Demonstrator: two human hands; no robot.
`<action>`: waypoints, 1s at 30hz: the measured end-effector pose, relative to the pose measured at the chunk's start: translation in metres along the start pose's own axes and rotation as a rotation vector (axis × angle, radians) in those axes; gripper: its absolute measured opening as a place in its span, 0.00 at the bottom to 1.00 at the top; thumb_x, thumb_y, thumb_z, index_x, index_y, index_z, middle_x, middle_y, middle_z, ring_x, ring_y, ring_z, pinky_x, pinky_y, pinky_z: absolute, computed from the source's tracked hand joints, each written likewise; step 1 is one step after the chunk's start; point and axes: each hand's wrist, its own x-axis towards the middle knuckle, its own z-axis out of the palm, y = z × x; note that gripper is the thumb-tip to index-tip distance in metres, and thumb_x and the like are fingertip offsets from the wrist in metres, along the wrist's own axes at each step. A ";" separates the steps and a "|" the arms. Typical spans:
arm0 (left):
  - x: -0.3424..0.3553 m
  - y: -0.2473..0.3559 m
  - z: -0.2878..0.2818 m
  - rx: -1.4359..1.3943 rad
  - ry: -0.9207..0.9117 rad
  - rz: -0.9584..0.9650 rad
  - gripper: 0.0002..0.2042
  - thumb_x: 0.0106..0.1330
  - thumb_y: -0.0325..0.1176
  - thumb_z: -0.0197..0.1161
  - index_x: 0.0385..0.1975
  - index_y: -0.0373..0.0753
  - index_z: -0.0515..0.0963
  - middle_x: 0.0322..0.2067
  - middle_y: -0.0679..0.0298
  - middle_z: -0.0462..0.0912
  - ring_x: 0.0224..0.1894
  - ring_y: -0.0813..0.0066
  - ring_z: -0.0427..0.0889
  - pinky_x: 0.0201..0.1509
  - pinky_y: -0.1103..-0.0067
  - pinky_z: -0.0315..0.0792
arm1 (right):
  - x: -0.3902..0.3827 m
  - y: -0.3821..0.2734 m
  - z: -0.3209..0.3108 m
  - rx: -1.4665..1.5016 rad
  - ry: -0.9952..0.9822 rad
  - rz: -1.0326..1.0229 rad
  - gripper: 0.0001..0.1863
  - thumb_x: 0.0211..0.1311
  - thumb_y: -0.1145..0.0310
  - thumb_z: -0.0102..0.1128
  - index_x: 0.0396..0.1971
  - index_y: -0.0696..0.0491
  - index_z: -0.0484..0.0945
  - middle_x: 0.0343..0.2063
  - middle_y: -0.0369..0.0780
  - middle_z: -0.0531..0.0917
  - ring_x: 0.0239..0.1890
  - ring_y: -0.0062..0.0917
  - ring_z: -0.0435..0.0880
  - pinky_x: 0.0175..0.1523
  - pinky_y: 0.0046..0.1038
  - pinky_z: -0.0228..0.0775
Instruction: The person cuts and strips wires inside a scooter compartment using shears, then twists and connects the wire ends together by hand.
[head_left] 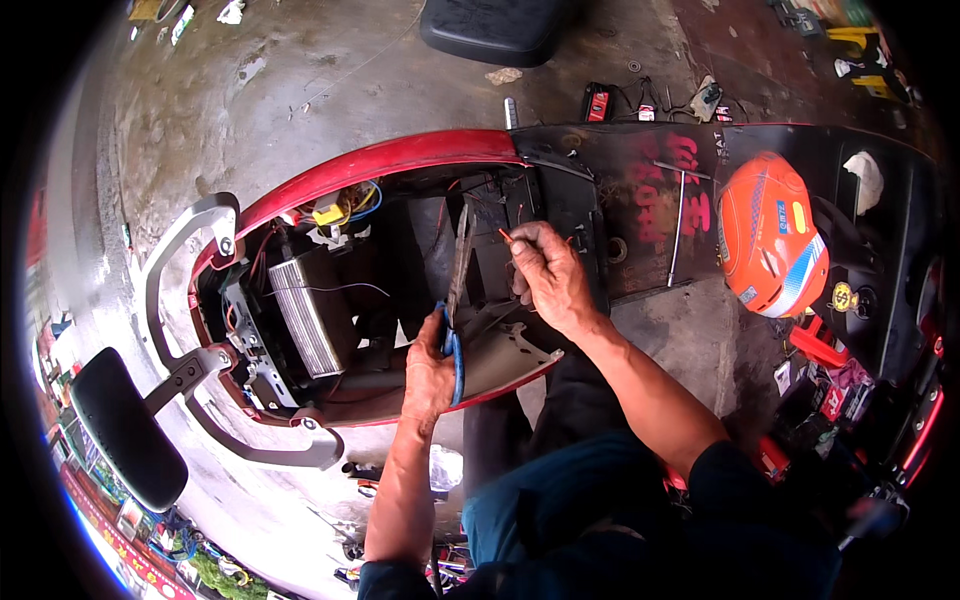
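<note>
My left hand (430,372) is closed around the blue handles of a pair of scissors (461,265). Their long, worn blades point away from me over the open body of a red electric scooter (390,148). Just right of the blade tips, my right hand (553,277) pinches a thin orange-red wire (505,236), its end sticking out past my fingertips. Inside the body, a finned metal box (312,315) sits at the left, with a loose pale wire (345,287) across it. A yellow connector (328,214) and bundled wires lie near the far wall.
A silver grab rail (165,270) and black backrest pad (125,430) project at the left. On the right, an orange helmet (768,235) and a T-handle wrench (679,230) rest on the scooter. A black seat (490,30) lies on the floor beyond.
</note>
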 end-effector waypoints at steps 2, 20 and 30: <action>-0.002 0.000 0.000 0.034 -0.030 -0.064 0.25 0.53 0.17 0.53 0.56 0.32 0.66 0.29 0.73 0.70 0.27 0.89 0.65 0.30 0.91 0.62 | 0.003 -0.006 -0.003 -0.055 -0.017 0.008 0.08 0.66 0.66 0.49 0.38 0.54 0.73 0.18 0.31 0.72 0.16 0.11 0.70 0.18 0.16 0.62; 0.002 -0.017 0.015 0.431 0.054 0.092 0.25 0.50 0.26 0.62 0.52 0.32 0.69 0.49 0.47 0.74 0.53 0.53 0.73 0.57 0.70 0.67 | -0.005 -0.007 -0.003 -0.380 -0.081 -0.120 0.08 0.63 0.71 0.49 0.40 0.55 0.75 0.21 0.41 0.75 0.21 0.24 0.75 0.28 0.27 0.67; 0.005 -0.007 0.017 0.571 0.092 0.236 0.23 0.50 0.26 0.62 0.50 0.31 0.71 0.44 0.47 0.77 0.48 0.51 0.76 0.52 0.68 0.70 | -0.002 -0.006 -0.008 -0.522 -0.067 -0.222 0.07 0.60 0.73 0.50 0.36 0.57 0.74 0.28 0.48 0.78 0.31 0.42 0.78 0.35 0.32 0.68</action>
